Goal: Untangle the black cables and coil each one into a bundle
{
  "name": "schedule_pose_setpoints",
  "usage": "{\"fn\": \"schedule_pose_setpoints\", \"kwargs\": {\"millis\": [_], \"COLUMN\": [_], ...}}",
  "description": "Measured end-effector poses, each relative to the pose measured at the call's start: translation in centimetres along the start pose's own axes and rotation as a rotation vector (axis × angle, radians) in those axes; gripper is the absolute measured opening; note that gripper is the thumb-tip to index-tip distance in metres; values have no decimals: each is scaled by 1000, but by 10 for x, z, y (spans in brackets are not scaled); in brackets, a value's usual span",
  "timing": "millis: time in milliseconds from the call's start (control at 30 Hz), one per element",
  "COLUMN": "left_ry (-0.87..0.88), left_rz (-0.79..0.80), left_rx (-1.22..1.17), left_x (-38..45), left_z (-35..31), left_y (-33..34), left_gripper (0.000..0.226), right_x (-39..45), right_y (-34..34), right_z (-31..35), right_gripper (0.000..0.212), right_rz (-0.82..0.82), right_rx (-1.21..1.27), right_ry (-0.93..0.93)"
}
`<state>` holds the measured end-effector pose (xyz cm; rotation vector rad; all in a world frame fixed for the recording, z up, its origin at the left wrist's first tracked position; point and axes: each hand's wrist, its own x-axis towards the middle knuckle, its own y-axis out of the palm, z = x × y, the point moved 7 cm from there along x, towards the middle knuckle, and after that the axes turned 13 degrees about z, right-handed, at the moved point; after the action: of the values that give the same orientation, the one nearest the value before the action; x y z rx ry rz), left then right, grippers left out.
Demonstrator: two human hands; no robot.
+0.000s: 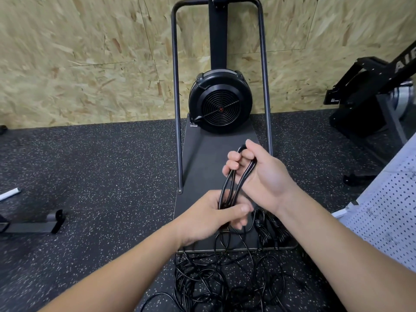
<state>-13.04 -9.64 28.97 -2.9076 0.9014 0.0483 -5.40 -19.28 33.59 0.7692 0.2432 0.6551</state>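
Head view: left hand [216, 212] and right hand [258, 170] each grip one end of the cable loop [234, 176], judged light, limp, snag-prone; hold at the bends, above the tangled cables [225, 280].

White letters "AIR" on the black machine [382, 86].

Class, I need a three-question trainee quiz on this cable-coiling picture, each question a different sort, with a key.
1. True or false: both hands hold the looped black cable.
2. Which hand holds the loop's upper end? A left hand B right hand
3. Fill in: the tangled pile of black cables lies on the speckled black rubber ____.

Key: 1 true; 2 B; 3 floor.
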Motion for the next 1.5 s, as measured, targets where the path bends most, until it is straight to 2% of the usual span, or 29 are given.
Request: {"fn": "schedule_pose_setpoints", "kwargs": {"millis": [100,167,200,267,500,567,700,767,833,867,933,1033,1067,1133,1200,1267,1400,1500], "left_ry": [4,1,-6,-7,5,14,-8,-6,32,59,111,142,150,172,196,210,136,-50], "left_rz": [-93,-133,-158,-164,66,80,-39,-149,-253,-286,-332,-358,-359,-363,-362,-362,-350,-385], "left_rx": [-159,-210,-170,-135,-345,-341,-275,-280,-308,-335,-400,-487,-503,-517,-528,-541,-509,-340], "left_x": [-1,0,1,1,-1,-2,1,2,1,0,-2,-7,-8,-9,-10,-14,-32,-43], "left_z": [4,5,4,1,-7,-7,0,4,2,-1,-8,-14,-16,-19,-21,-23,-20,-3], "left_y": [0,1,1,3,5,2,-8,-15,-26,-32,-44,-56,-58,-63,-68,-77,-104,-118], "left_gripper": [44,34,25,22,34,33,27,25,24,24,23,23,23,23,22,21,21,24], "right_x": [0,0,1,0,-5,-5,3,6,5,3,-3,-11,-13,-14,-14,-12,-13,-11], "right_y": [0,2,3,4,9,8,-6,-19,-33,-36,-40,-47,-43,-35,-31,-32,-30,-19], "right_z": [-3,-6,-7,-5,4,6,4,-2,-18,-28,-53,-90,-99,-113,-119,-118,-82,-38], "right_gripper": [42,43,43,42,48,47,39,46,59,56,33,57,59,49,31,17,31,41], "right_rz": [-5,16,25,40,112,102,92,65,46,77,196,342,392,486,521,552,600,438], "right_rx": [-73,-116,-114,-84,-66,-84,-173,-246,-306,-344,-548,-852,-897,-944,-1007,-1173,-1505,-1557], "right_ry": [12,22,21,7,16,17,33,77,196,274,412,574,598,590,568,564,593,514]}}
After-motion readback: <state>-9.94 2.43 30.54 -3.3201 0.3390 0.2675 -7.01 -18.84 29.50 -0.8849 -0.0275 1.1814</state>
